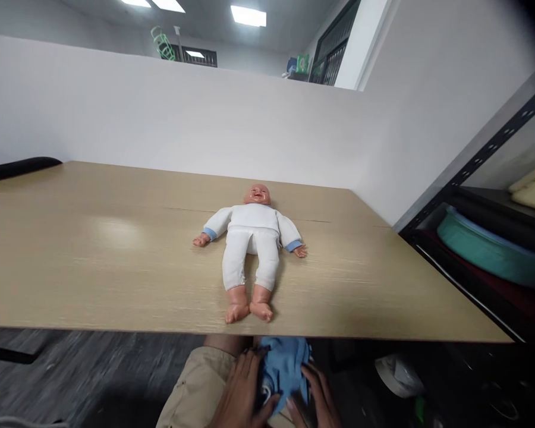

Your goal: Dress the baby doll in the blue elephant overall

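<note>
On my lap, below the table's front edge, lies a crumpled blue cloth [286, 362] with a dark and white round mark near its left side. My left hand [244, 389] grips its left side, thumb laid over the fabric. The right side is held by my right hand [318, 392], whose fingers curl onto the cloth. Whether the cloth is a garment I cannot tell. A baby doll [252, 226] lies face up on the table, feet toward me. Its body is white with blue cuffs, and its arms are spread.
The wooden table [116, 267] spans the view, with a white partition [182, 119] behind it. At right, a dark metal shelf [481, 154] holds a teal padded item [494, 249]. Beneath the table at right is a white bin [399, 375].
</note>
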Available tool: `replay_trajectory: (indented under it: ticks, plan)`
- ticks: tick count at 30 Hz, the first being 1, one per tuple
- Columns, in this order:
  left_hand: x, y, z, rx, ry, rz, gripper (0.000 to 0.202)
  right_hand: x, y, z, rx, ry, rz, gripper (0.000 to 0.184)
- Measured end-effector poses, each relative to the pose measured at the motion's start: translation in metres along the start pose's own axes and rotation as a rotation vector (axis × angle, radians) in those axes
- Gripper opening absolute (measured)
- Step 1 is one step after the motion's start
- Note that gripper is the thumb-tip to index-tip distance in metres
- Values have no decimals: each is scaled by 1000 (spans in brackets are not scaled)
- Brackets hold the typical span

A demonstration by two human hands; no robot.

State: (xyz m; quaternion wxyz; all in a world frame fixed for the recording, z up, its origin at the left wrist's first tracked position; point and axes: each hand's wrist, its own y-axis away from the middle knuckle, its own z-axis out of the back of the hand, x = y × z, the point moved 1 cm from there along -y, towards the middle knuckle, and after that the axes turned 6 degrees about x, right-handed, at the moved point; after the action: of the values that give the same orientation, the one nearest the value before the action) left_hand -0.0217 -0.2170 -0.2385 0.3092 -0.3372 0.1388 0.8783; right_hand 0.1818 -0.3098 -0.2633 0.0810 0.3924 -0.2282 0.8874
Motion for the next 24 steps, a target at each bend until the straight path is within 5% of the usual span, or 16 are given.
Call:
replay_trajectory:
  ticks: [4,9,11,15,19,21,24]
  plan:
    - [-27,-4,22,-14,113,35,52,29,-19,9,80,-44,-14,27]
    - [-43,6,41,57,184,-78,27,58,-32,24,122,-334,-224,35]
    - [-41,16,44,-4,165,-114,29,71,-38,34,131,-426,-257,36]
    - [-40,27,61,-222,162,-172,64,111,-65,56,228,-452,-108,30]
    - [-72,10,107,-167,268,-193,64,158,-106,80,377,-287,162,7]
    - [-95,-4,134,-108,346,-196,59,169,-121,89,415,-339,218,21]
    - [-119,-21,167,-93,526,-148,17,157,-130,94,402,-485,236,56]
